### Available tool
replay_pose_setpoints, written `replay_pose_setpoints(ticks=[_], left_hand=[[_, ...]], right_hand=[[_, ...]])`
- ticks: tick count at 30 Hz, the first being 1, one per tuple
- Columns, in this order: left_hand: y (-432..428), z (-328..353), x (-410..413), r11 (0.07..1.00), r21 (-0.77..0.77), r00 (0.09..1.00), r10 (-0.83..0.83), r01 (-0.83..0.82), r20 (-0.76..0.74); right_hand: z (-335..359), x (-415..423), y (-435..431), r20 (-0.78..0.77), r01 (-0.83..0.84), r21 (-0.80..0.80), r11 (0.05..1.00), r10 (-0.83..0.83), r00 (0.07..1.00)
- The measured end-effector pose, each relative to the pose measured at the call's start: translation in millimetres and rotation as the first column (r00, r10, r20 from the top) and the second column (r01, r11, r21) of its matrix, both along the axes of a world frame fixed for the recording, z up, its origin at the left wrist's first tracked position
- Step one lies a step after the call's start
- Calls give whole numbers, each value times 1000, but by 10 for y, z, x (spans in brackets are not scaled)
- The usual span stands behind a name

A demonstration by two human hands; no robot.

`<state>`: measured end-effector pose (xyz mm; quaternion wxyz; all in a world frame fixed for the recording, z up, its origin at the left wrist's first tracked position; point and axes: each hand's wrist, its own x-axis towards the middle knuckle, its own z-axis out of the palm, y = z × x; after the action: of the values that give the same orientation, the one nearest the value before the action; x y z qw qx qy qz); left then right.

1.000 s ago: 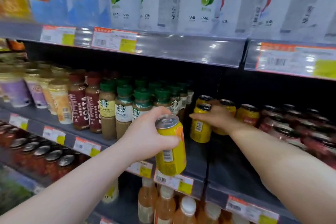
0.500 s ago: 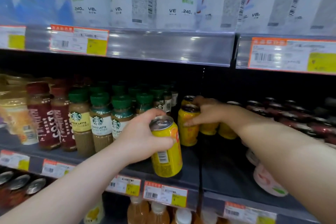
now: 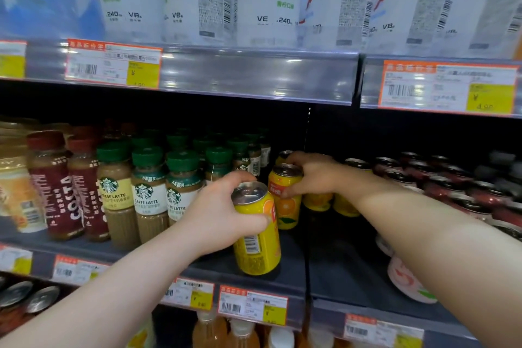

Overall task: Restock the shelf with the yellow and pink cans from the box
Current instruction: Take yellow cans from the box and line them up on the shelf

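Note:
My left hand (image 3: 223, 212) grips a yellow can (image 3: 258, 237) that stands upright near the front of the dark middle shelf (image 3: 333, 268). Just behind it my right hand (image 3: 310, 175) holds the top of a second yellow can (image 3: 285, 198) with an orange on its label. More yellow cans (image 3: 341, 205) stand in a row further back, partly hidden by my right arm. A pink and white can (image 3: 406, 282) lies on its side on the shelf under my right forearm. The box is out of view.
Green-capped latte bottles (image 3: 147, 195) and red-capped coffee bottles (image 3: 59, 186) crowd the shelf to the left. Dark red cans (image 3: 452, 186) fill the right side. White cartons (image 3: 271, 0) line the shelf above. Price tags (image 3: 252, 305) run along the shelf edge, with juice bottles (image 3: 240, 333) below.
The view has drawn closer to the shelf. My left hand has set its yellow can down onto the shelf front. My right hand stays on the rear yellow can, which has turned to show its label.

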<state>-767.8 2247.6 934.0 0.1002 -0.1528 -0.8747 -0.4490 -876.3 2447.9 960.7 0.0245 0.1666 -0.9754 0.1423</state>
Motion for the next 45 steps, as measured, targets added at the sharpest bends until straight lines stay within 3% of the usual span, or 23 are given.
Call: replay_pose_setpoints(ticks=[7,12,19,28,31,33,35,39,42,45], left_hand=[[125,3,-53,999,1,999,-44,44,12],[508,32,-231,998,-17,998,-56,56,6],[1065,-25,-482,985,-78,987,-149,153,55],[1052,-110,-492,986,4,985,-166,166,-43],[858,-166,-439,984,35,984,-173,175,-46],[683,-258,-408,985,-52,987,-163,162,-15],[521,-378,-384,957,-249,988,-141,152,63],[366,-616,-342,813,-563,987,-83,146,137],[351,-741,-320,814,-547,974,-95,195,205],[350,-779,-332,844,-493,966,-101,209,237]], right_hand=[[104,127,176,5,55,-63,997,-54,999],[216,365,492,-60,104,101,989,-98,993],[187,723,797,4,130,156,979,-132,991],[191,784,727,66,5,96,995,-11,998],[158,724,661,68,-38,151,988,28,997],[147,670,640,59,-37,154,987,28,998],[131,614,619,45,-10,130,992,4,999],[32,501,521,-102,136,113,984,-124,987],[-26,432,496,-137,165,102,981,-151,979],[17,406,556,40,70,51,996,-72,997]])
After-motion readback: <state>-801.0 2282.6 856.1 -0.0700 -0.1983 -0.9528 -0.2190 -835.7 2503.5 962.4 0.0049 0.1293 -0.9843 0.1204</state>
